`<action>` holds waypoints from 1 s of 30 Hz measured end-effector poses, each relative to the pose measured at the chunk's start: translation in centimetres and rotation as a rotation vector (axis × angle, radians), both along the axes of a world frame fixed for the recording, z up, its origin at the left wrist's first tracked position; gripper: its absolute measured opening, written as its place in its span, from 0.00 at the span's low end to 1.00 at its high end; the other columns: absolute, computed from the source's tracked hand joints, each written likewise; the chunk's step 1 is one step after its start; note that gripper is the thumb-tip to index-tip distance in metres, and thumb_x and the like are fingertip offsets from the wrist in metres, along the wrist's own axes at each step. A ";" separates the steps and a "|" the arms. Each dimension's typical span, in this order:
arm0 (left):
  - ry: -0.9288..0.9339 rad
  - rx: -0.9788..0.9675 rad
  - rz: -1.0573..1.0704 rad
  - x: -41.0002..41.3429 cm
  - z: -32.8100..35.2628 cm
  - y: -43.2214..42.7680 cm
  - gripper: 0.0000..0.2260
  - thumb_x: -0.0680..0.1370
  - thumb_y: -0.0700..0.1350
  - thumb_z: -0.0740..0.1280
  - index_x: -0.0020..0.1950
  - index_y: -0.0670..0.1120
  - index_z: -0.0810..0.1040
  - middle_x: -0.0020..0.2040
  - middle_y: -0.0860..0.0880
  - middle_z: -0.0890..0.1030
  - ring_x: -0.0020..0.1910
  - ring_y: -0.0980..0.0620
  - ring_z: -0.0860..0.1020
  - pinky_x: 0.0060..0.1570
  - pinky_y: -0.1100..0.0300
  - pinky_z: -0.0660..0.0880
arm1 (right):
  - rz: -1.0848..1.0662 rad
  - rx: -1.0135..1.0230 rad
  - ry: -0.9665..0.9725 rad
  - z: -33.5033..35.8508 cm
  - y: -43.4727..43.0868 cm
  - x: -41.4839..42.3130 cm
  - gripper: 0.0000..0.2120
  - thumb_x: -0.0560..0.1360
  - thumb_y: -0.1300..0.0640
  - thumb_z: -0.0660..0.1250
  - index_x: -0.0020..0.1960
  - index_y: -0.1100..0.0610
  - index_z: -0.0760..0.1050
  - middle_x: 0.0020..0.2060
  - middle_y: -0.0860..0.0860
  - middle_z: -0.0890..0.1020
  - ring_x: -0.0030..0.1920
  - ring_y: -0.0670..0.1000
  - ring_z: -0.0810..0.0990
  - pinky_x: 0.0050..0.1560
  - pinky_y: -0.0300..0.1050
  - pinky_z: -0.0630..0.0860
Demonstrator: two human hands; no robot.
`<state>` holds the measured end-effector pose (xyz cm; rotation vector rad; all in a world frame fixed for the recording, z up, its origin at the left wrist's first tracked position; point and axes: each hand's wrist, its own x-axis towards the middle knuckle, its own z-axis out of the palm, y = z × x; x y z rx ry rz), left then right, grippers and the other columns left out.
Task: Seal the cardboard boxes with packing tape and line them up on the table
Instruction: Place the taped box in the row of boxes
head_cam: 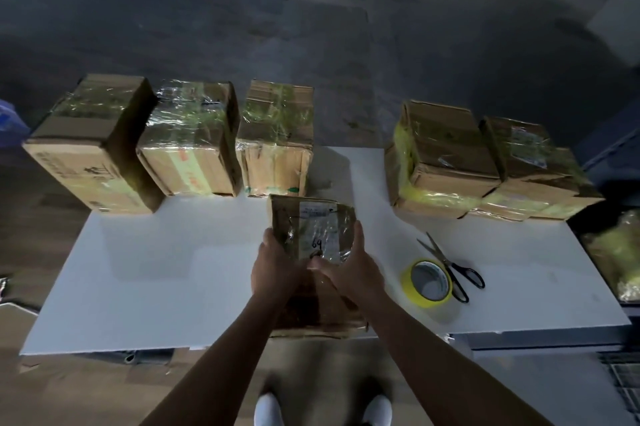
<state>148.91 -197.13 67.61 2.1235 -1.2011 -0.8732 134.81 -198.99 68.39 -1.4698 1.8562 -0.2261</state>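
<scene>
A small cardboard box [311,228] with a white label and "69" written on it stands at the front middle of the white table [166,273]. My left hand [275,266] grips its left side. My right hand [349,264] holds the right side, thumb across the taped top. Along the far edge stand three taped boxes on the left: a large one [93,145], a middle one [190,141] and a narrower one [275,145]. Two more taped boxes [446,158] [533,169] sit at the far right. A yellow tape roll [429,281] lies right of my hands.
Black-handled scissors [453,269] lie against the tape roll. A gap remains in the row between the third box and the right-hand pair. Another taped bundle [613,259] sits off the table's right edge. Flattened cardboard [69,387] covers the floor near my feet.
</scene>
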 end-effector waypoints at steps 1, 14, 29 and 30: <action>0.071 0.080 -0.005 0.5 0.0 -0.4 0.35 0.65 0.51 0.79 0.65 0.42 0.68 0.57 0.46 0.77 0.55 0.45 0.78 0.47 0.54 0.77 | -0.041 -0.002 -0.007 0.0 0.0 0.1 0.54 0.67 0.36 0.71 0.77 0.47 0.37 0.69 0.56 0.71 0.66 0.59 0.72 0.64 0.55 0.70; 0.156 0.182 -0.010 1.6 -1.1 -1.2 0.18 0.81 0.53 0.61 0.52 0.37 0.78 0.44 0.45 0.80 0.42 0.47 0.78 0.40 0.58 0.70 | -0.192 -0.043 -0.010 -0.8 -0.4 0.0 0.24 0.79 0.43 0.60 0.60 0.64 0.71 0.56 0.61 0.78 0.56 0.61 0.76 0.50 0.47 0.70; 0.394 0.138 0.010 1.7 -1.7 -1.1 0.17 0.77 0.56 0.66 0.60 0.47 0.73 0.49 0.50 0.81 0.46 0.52 0.80 0.41 0.59 0.77 | -0.376 0.155 -0.355 -1.3 -1.4 -1.1 0.23 0.68 0.45 0.76 0.46 0.64 0.77 0.27 0.51 0.74 0.25 0.48 0.71 0.25 0.37 0.68; 0.364 0.122 0.007 1.5 -1.5 -1.0 0.16 0.77 0.54 0.66 0.61 0.48 0.72 0.51 0.50 0.81 0.47 0.51 0.80 0.43 0.57 0.78 | -0.395 0.139 -0.336 -1.2 -1.3 -1.2 0.26 0.67 0.45 0.77 0.50 0.66 0.77 0.28 0.52 0.76 0.25 0.48 0.71 0.23 0.36 0.68</action>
